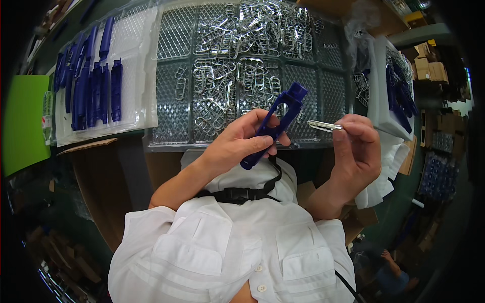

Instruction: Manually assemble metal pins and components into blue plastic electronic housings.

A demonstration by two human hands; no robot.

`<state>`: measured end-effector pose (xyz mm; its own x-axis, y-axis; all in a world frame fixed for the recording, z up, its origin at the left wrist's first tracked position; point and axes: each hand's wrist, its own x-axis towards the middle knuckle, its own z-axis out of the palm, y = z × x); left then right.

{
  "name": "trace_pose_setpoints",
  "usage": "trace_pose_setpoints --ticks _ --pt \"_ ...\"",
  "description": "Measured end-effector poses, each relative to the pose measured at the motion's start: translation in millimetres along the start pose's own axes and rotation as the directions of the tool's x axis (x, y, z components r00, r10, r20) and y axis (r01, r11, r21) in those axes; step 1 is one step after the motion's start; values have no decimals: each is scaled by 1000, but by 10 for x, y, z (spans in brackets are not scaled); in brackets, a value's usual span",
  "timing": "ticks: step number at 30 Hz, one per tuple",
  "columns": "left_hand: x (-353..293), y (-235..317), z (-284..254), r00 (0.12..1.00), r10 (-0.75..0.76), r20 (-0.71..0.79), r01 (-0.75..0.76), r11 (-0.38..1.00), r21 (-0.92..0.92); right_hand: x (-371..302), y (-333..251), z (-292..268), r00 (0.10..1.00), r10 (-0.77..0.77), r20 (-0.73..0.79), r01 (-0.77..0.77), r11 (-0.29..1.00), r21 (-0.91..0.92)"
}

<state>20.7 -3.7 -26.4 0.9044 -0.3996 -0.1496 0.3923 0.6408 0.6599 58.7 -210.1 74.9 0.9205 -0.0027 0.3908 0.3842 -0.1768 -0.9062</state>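
My left hand (pixel 238 140) is closed around a long dark-blue plastic casing (pixel 283 113), tilted with its upper end toward the far right. An elongated opening shows in the casing's upper half. To its right, my right hand (pixel 357 146) pinches a shiny metal frame piece (pixel 323 125) between thumb and fingers. The frame piece points left at the casing, with a small gap between them. Below both hands' reach lies a clear ribbed tray (pixel 170 135) whose compartments hold many loose shiny metal frames (pixel 214 93).
At the left, a white tray (pixel 136 91) carries several blue casings (pixel 96 93). A white bin (pixel 376 86) at the right holds more blue parts (pixel 399 91). A bright green panel (pixel 25 123) stands far left. Another person (pixel 391 275) is at the lower right.
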Motion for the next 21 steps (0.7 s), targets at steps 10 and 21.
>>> trace_pose_setpoints --ticks 10,21 --pt "-8 24 70 998 -63 7 62 997 35 102 24 149 973 -101 209 155 952 -263" --pt "-27 -16 27 999 -22 -33 27 984 174 53 47 316 914 -191 359 366 771 -521"
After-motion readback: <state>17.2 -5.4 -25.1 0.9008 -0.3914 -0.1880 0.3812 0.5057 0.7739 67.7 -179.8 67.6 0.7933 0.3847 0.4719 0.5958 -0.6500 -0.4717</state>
